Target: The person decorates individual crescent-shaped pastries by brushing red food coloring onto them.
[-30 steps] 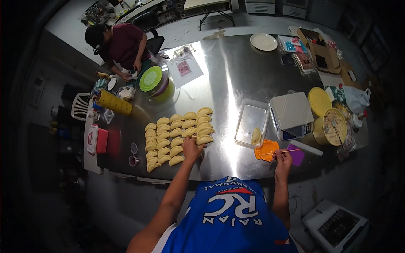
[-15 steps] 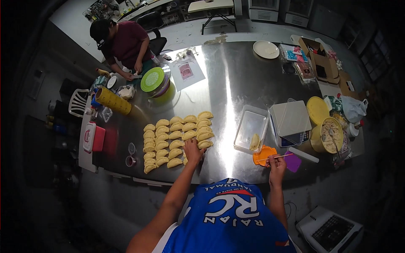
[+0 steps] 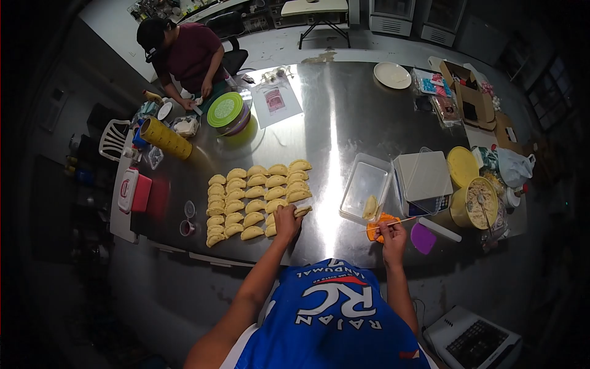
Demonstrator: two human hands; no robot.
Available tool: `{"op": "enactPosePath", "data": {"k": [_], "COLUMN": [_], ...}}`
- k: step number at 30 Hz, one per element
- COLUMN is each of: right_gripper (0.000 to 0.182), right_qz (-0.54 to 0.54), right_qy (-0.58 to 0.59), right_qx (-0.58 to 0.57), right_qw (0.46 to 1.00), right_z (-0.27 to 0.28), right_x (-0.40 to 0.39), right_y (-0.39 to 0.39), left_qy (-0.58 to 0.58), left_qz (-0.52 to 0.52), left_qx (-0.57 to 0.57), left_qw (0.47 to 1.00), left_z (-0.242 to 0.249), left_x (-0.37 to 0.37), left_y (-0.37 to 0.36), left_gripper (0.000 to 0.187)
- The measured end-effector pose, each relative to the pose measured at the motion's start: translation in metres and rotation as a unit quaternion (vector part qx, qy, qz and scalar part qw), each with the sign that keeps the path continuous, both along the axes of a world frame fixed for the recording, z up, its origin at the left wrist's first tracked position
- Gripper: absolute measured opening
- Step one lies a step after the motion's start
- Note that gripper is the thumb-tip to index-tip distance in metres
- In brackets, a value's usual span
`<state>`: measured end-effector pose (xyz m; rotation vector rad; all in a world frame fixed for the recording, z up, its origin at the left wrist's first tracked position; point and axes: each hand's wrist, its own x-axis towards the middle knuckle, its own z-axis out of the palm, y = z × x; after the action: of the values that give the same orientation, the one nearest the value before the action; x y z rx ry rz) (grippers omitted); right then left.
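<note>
Rows of pale half-moon empanadas (image 3: 254,192) with crimped edges lie on the steel table. At the near right corner of the rows, my left hand (image 3: 287,222) has its fingers closed on one empanada (image 3: 303,211), which looks tilted on edge. My right hand (image 3: 392,238) pinches a thin stick (image 3: 402,221) with a reddish end, held above an orange scalloped mould (image 3: 373,232) that it partly covers. Just beyond, a clear plastic container (image 3: 362,172) holds a single piece of folded dough (image 3: 370,207).
A purple scraper (image 3: 423,238), white rolling stick (image 3: 441,230), scale (image 3: 424,178) and yellow tub of filling (image 3: 461,206) stand at right. A person (image 3: 190,58) works at the far left beside a green-lidded bowl (image 3: 225,109). A red-and-white box (image 3: 134,191) sits at the left edge.
My left hand has tipped the corner empanada up from lying flat. My right hand has moved slightly left with the stick, over the orange mould.
</note>
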<state>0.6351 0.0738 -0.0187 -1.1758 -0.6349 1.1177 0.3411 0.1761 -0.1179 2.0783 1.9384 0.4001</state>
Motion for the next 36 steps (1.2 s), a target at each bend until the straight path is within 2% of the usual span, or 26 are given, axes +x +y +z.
{"op": "enactPosePath", "data": {"k": [3,6,8,12,14,15,16,17,18,20,24,30,32,34,36], "right_gripper": [0.014,0.013,0.013,0.013,0.013,0.013,0.013,0.012,0.012,0.012,0.012,0.012,0.011,0.010,0.008], "right_qz": [0.018,0.032,0.042,0.054,0.057,0.059,0.059,0.058,0.056,0.062,0.068,0.083,0.081,0.078,0.097], "right_qy": [-0.004,0.005,0.000,0.000,0.010,0.019,0.019,0.021,0.024,0.021,0.030,0.022,0.024,0.026,-0.024], "right_qx": [0.007,0.020,0.024,0.027,0.032,0.036,0.036,0.042,0.047,0.052,0.065,0.088,0.096,0.103,0.133], "right_qw": [1.000,0.999,0.999,0.998,0.998,0.997,0.997,0.997,0.997,0.997,0.995,0.992,0.992,0.991,0.986], "right_z": [0.004,-0.004,-0.009,-0.005,-0.003,-0.002,-0.002,-0.001,0.000,0.006,0.012,0.016,0.023,0.036,0.058], "right_x": [-0.006,-0.008,-0.010,-0.014,-0.015,-0.015,-0.015,-0.016,-0.017,-0.017,-0.019,-0.021,-0.026,-0.033,-0.039], "right_y": [0.005,0.008,0.009,0.011,0.013,0.013,0.013,0.015,0.017,0.020,0.027,0.036,0.040,0.043,0.044], "left_qy": [-0.056,-0.089,-0.218,-0.255,-0.372,-0.372,-0.496,-0.604,-0.605,-0.694,-0.704,-0.688,-0.731,-0.726,-0.721], "left_qz": [-0.011,-0.042,-0.029,-0.034,0.028,0.028,0.069,0.106,0.106,0.071,0.054,-0.003,-0.010,-0.020,-0.030], "left_qx": [-0.019,0.028,-0.074,-0.096,-0.239,-0.238,-0.309,-0.371,-0.372,-0.386,-0.370,-0.328,-0.333,-0.345,-0.356], "left_qw": [0.998,0.995,0.973,0.962,0.897,0.896,0.809,0.697,0.697,0.604,0.604,0.648,0.596,0.595,0.594], "left_z": [0.010,0.012,0.011,0.001,0.000,0.002,0.004,0.010,0.014,0.022,0.035,0.055,0.066,0.079,0.097], "left_x": [0.002,0.004,0.004,0.007,0.009,0.011,0.013,0.015,0.018,0.023,0.029,0.033,0.034,0.035,0.039], "left_y": [-0.002,-0.005,-0.004,0.000,0.002,0.001,-0.002,-0.004,-0.007,-0.012,-0.022,-0.026,-0.026,-0.026,-0.026], "left_gripper": [0.034,0.040,0.037,0.032,0.036,0.036,0.039,0.042,0.042,0.043,0.041,0.040,0.040,0.042,0.045]}}
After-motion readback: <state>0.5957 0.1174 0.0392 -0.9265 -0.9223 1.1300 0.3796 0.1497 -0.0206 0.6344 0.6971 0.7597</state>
